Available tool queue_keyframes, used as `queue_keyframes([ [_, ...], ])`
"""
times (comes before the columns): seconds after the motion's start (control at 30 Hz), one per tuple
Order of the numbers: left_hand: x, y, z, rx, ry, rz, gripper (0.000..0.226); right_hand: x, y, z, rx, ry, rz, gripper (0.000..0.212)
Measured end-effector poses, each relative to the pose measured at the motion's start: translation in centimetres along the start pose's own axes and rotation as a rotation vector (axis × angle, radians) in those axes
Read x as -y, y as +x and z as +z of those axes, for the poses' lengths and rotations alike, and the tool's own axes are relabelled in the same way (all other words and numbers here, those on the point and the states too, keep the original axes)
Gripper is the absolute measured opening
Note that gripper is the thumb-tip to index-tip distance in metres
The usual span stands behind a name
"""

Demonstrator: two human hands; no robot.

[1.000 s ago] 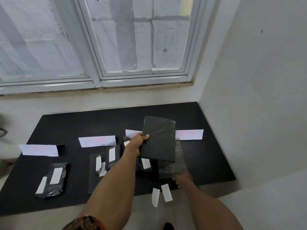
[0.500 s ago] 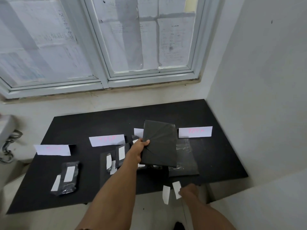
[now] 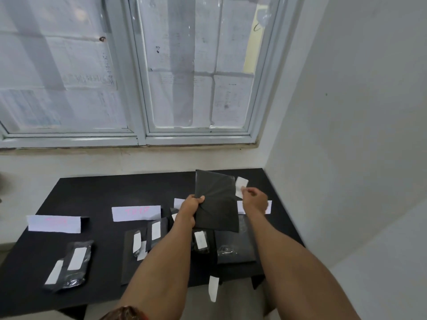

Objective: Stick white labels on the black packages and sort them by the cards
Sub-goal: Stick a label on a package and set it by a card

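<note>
Several black packages already carry white labels and lie sorted below the cards on the black table. Farthest left, under the left card, a labelled package lies with another label at its edge. Next, below the second card, a small group of labelled packages overlaps; how many are there I cannot tell. A third card is mostly hidden by the left arm, and a labelled package lies below it. Further right an unlabelled-looking package rests under the last card, partly covered by the right wrist. One spare label hangs off the near table edge. So my guess is that the job is well past half, with at least the held piece and perhaps one more left

The left hand is closed on the lower left edge of the black package, thumb on top, holding it up over the table and tilted toward the camera. The right hand, arm stretched forward, pinches a white label between fingertips at the package's upper right corner, apparently about to press it on
</note>
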State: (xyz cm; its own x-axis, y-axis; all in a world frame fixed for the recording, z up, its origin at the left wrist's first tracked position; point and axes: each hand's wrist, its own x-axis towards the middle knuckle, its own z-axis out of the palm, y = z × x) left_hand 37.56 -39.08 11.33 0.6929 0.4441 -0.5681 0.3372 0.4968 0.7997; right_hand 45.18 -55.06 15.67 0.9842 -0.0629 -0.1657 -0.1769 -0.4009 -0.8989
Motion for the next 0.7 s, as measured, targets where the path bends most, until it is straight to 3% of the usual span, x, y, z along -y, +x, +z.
queue_keyframes([
  [0.27,-2.3,-2.2,1.2,0.059,-0.031,0.068,0.024,1.8,-1.5,2.2,0.100,-0.156,-0.115,0.019],
  [0.5,-3.0,-2.9,-0.2,0.110,-0.027,0.067,0.017,2.0,-2.4,2.1,0.062,-0.234,-0.251,0.015],
  [0.57,-3.0,-2.9,-0.5,0.114,-0.022,0.074,0.021,1.7,-2.4,2.4,0.036,-0.274,-0.342,0.028],
  [0.67,-2.9,-2.8,-0.8,0.103,-0.030,0.080,0.025,1.3,-2.5,2.8,0.001,-0.370,-0.438,0.075],
  [0.7,-2.9,-2.8,-0.9,0.102,-0.037,0.080,0.024,1.1,-2.5,3.0,-0.021,-0.449,-0.514,0.076],
])
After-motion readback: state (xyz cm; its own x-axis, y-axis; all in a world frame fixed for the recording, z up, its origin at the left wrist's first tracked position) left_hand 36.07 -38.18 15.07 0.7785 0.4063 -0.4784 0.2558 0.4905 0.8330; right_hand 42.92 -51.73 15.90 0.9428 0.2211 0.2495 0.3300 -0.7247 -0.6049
